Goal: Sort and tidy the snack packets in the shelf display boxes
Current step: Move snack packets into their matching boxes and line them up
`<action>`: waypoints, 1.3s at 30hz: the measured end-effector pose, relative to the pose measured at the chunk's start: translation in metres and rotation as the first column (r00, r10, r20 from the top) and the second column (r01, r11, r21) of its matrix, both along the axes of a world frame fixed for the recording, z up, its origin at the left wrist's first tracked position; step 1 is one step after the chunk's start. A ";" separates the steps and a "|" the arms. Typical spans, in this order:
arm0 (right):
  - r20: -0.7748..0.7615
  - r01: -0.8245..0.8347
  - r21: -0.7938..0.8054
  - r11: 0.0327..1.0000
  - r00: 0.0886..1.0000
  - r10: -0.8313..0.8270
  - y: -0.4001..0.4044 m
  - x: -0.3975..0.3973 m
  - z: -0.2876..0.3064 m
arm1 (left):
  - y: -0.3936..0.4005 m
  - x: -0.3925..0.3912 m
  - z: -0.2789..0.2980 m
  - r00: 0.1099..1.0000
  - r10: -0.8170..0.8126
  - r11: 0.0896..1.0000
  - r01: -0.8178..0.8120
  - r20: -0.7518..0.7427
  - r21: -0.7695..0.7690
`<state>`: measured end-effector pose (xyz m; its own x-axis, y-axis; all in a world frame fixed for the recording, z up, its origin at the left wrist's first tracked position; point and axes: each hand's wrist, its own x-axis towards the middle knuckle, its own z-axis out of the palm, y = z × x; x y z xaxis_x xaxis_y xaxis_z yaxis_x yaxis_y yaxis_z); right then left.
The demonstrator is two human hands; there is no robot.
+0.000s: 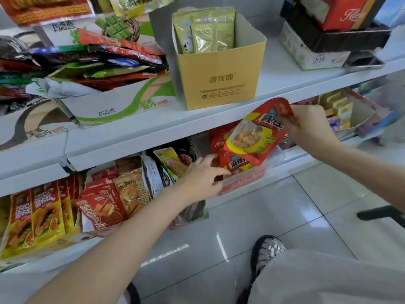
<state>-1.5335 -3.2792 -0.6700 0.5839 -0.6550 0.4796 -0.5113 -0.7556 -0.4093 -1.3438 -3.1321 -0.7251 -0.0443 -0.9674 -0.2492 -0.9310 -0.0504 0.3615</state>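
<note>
My right hand grips a red and yellow snack packet with a clear window by its top corner, holding it tilted above a clear plastic display box on the lower shelf. More of the same red packets stand in that box. My left hand reaches to the box's left end with fingers spread, touching the packets there and holding nothing. To the left, a box holds mixed packets and orange and red packets.
The upper shelf carries a yellow cardboard box of green packets, a green-white carton heaped with mixed packets, and stacked boxes at right. Yellow packets fill the lower left. Tiled floor, my shoe and knee lie below.
</note>
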 end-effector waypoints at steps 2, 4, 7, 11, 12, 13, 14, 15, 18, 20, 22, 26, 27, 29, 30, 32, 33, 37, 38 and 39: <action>-0.032 -0.096 -0.074 0.993 0.995 0.093 0.004 0.003 -0.003 | -0.006 0.003 0.001 1.000 0.009 1.000 -0.009 -0.012 0.017; -0.220 -0.238 -0.184 0.954 0.956 0.196 0.004 -0.002 -0.016 | -0.009 0.009 0.005 0.995 0.046 0.999 -0.044 -0.085 0.019; -0.500 -0.312 -0.185 0.932 0.846 0.184 0.000 -0.015 -0.044 | -0.013 0.015 0.006 0.972 0.136 0.991 -0.135 -0.190 0.020; -0.563 -0.184 -0.044 0.982 0.816 0.128 0.005 -0.012 -0.043 | -0.016 0.008 0.003 0.942 0.212 0.975 -0.221 -0.261 -0.005; -0.570 -0.172 -0.016 0.985 0.811 0.132 0.003 -0.008 -0.037 | -0.017 0.005 0.002 0.940 0.225 0.972 -0.235 -0.255 -0.009; -0.594 -0.178 -0.002 0.984 0.792 0.142 0.001 -0.004 -0.029 | -0.019 0.002 -0.001 0.940 0.241 0.967 -0.253 -0.240 -0.017; -0.619 -0.185 0.007 0.983 0.771 0.149 -0.001 0.001 -0.021 | -0.021 -0.001 -0.003 0.936 0.266 0.959 -0.280 -0.230 -0.032; -0.624 -0.199 0.005 0.980 0.765 0.159 -0.003 0.006 -0.014 | -0.023 -0.003 -0.004 0.924 0.302 0.946 -0.321 -0.233 -0.049; -0.576 -0.310 -0.196 0.930 0.804 0.147 -0.004 0.022 -0.003 | -0.033 -0.006 -0.005 0.865 0.429 0.882 -0.463 -0.261 -0.087; -0.535 -0.333 -0.369 0.868 0.840 0.095 -0.003 0.027 -0.002 | -0.036 -0.007 -0.005 0.818 0.484 0.840 -0.534 -0.309 -0.095; -0.528 -0.330 -0.457 0.826 0.848 0.046 -0.003 0.027 -0.006 | -0.036 -0.008 -0.008 0.788 0.504 0.813 -0.571 -0.353 -0.114; -0.523 -0.339 -0.539 0.771 0.852 0.009 -0.003 0.028 -0.003 | -0.033 -0.008 -0.008 0.785 0.501 0.803 -0.579 -0.364 -0.143; -0.527 -0.358 -0.556 0.750 0.850 0.015 -0.003 0.029 0.000 | -0.034 -0.008 -0.008 0.790 0.496 0.809 -0.571 -0.361 -0.140; -0.545 -0.418 -0.597 0.685 0.838 0.037 -0.002 0.032 0.002 | -0.035 -0.006 -0.006 0.795 0.499 0.817 -0.565 -0.346 -0.121; -0.554 -0.449 -0.611 0.652 0.831 0.053 0.000 0.033 0.001 | -0.034 -0.004 -0.004 0.796 0.501 0.821 -0.561 -0.340 -0.104; -0.598 -0.518 -0.586 0.623 0.795 0.099 0.005 0.032 -0.007 | -0.035 -0.001 -0.005 0.790 0.499 0.829 -0.555 -0.356 -0.071; -0.632 -0.553 -0.544 0.631 0.765 0.124 0.009 0.031 -0.012 | -0.034 -0.001 -0.005 0.790 0.495 0.833 -0.550 -0.362 -0.062; -0.836 -0.510 -0.115 0.852 0.513 0.194 0.021 0.027 -0.019 | -0.032 -0.001 -0.006 0.799 0.481 0.839 -0.539 -0.361 -0.077; -0.848 -0.425 -0.029 0.905 0.489 0.203 0.022 0.029 -0.020 | -0.032 -0.002 -0.007 0.802 0.477 0.838 -0.539 -0.360 -0.091; -0.853 -0.363 0.007 0.932 0.484 0.194 0.021 0.033 -0.023 | -0.031 -0.003 -0.008 0.808 0.473 0.836 -0.538 -0.351 -0.109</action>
